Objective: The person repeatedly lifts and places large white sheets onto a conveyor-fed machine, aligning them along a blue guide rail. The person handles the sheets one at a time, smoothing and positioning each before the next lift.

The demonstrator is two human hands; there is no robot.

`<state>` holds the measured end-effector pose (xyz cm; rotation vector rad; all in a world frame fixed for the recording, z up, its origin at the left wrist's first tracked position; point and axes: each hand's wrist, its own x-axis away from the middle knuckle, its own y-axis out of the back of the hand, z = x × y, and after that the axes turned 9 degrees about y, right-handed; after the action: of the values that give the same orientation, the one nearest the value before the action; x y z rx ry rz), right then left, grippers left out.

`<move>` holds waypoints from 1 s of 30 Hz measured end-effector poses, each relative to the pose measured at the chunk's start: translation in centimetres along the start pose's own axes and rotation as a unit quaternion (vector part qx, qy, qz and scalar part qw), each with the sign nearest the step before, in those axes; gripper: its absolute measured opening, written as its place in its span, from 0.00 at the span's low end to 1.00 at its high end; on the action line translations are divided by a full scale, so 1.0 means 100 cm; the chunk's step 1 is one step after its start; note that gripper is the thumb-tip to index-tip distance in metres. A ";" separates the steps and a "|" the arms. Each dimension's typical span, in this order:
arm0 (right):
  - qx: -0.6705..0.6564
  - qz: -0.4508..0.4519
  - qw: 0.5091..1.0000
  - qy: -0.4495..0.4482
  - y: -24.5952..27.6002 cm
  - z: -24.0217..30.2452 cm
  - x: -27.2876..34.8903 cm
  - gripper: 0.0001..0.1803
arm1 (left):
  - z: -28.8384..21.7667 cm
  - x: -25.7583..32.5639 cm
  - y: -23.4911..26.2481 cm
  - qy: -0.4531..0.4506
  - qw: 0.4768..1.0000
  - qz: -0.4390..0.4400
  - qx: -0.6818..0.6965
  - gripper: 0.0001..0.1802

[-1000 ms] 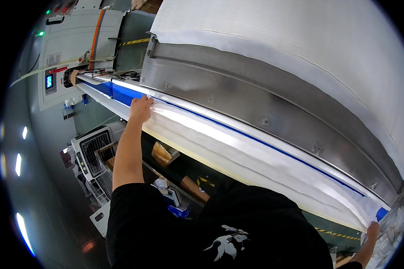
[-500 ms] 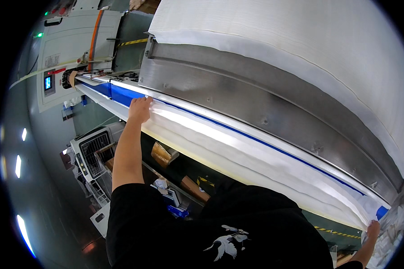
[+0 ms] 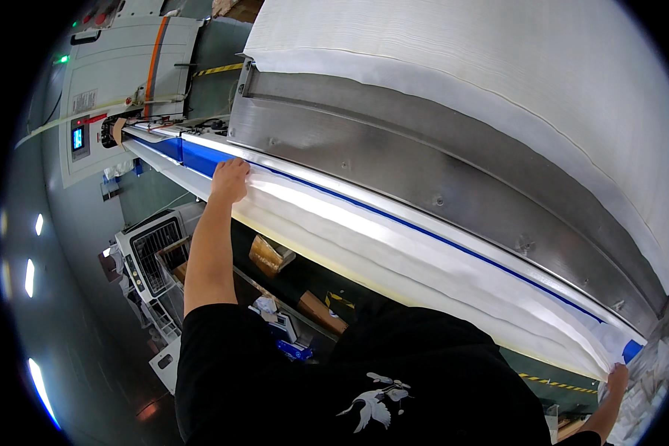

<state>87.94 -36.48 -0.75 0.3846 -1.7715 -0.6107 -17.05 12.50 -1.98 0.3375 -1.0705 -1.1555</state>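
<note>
White fabric [image 3: 424, 264], a long, softly creased strip, lies lengthwise on the bright blue conveyor belt [image 3: 203, 157], stretching btwn your two hands; a thin blue line shows along its far edge, so it's prob. set roughly parallel to the belt on purpose.

Your L hand [image 3: 232, 178] is at the strip's L end, fingers bent down and bunched, apparently pinching the cloth right where bare belt begins. Your R hand [image 3: 617, 377] is at the near corner of the R end, fingertips seemingly pressed together on it; thumb detail's too small to tell. Holding opp. ends like this prob. pulls the length straight, and the lengthwise creases suggest tension runs end to end, not across. Arms are spread wide bc. the strip is that long.

Beyond the belt, a broad grey steel panel [image 3: 364, 141] runs alongside, w/ a big white cloth pile or sheet [image 3: 461, 37] (can't tell which) overhanging it, prob. put there for easy reach. Off L, the belt points to an off-white machine cabinet [image 3: 126, 67]. Brown cardboard [image 3: 323, 311] sits below the near edge, likely out of the cloth's way.
</note>
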 end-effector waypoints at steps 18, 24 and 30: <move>0.014 0.022 1.000 -0.008 0.005 0.008 -0.005 0.17 | -0.002 -0.002 0.000 0.015 1.000 -0.013 -0.023 0.16; 0.028 0.004 1.000 -0.001 -0.002 0.001 -0.003 0.16 | 0.001 -0.008 0.013 0.009 0.992 0.108 -0.069 0.16; 0.012 -0.023 1.000 0.006 -0.007 0.000 0.000 0.11 | -0.001 -0.007 0.021 -0.011 0.979 0.134 -0.156 0.14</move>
<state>87.92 -37.08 -1.17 0.4466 -1.7636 -0.6179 -15.71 13.93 -0.88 -0.0651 -0.9035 -1.0645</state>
